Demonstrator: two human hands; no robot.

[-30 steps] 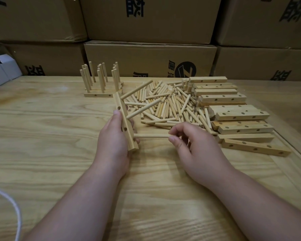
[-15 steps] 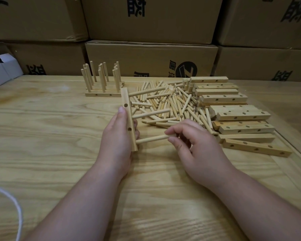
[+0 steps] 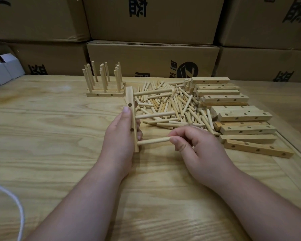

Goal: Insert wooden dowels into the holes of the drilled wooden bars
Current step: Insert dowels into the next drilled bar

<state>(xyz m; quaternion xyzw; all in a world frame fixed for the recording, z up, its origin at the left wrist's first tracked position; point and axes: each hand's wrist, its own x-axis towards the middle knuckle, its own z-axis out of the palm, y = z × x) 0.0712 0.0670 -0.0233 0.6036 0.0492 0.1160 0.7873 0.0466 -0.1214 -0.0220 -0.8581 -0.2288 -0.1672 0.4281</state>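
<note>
There is one view only, from a wide-angle camera worn on the person's head. It looks forward and steeply down across the bench (image 3: 42, 136), close enough that both forearms enter from the near edge and fill the lower half. The left hand (image 3: 119, 136) and right hand (image 3: 200, 150) sit near the middle of the frame. The far edge of the bench lies in the upper third, and behind it stacked cardboard boxes (image 3: 151, 58) close off the far side. The wide lens bends straight lines toward the frame's edges. At the near left a white cord (image 3: 16, 202) crosses the corner.
</note>
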